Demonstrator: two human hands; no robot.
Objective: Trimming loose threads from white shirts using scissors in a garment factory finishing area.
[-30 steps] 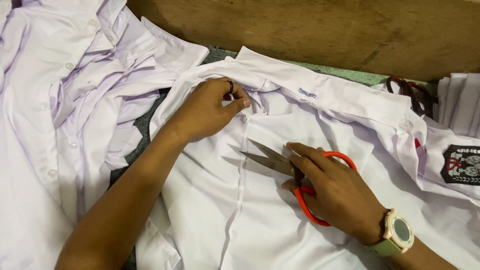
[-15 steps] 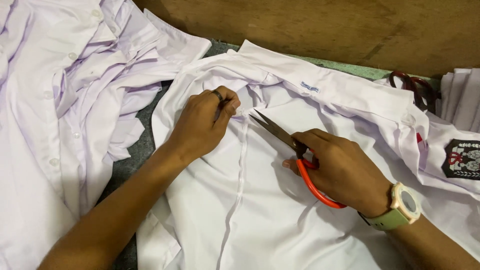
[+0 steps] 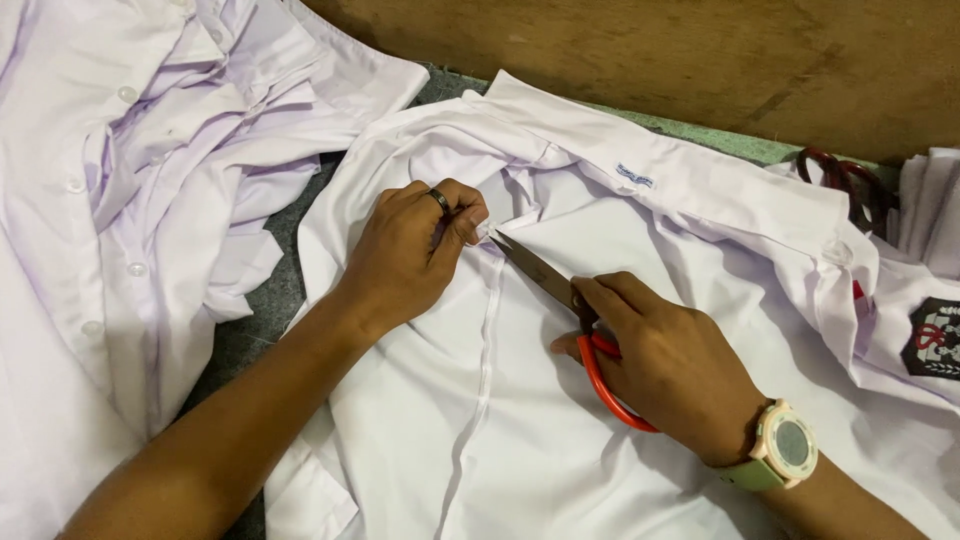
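Observation:
A white shirt (image 3: 640,240) lies spread flat before me, collar toward the far wall. My left hand (image 3: 415,250), with a dark ring on one finger, pinches a bit of the shirt's front placket just below the collar. My right hand (image 3: 665,360) grips orange-handled scissors (image 3: 560,295); their metal blades point up-left, and the tip sits right at my left fingertips. The blades look nearly closed. A pale green watch is on my right wrist.
A heap of white buttoned shirts (image 3: 130,180) lies at the left. More folded white cloth with a dark badge (image 3: 935,335) sits at the right edge. A wooden board (image 3: 650,50) runs along the back; grey surface (image 3: 250,330) shows between the piles.
My left hand slid down from the collar to the placket and pinched it. My right hand moved the scissors up-left until the tip reached my left fingers.

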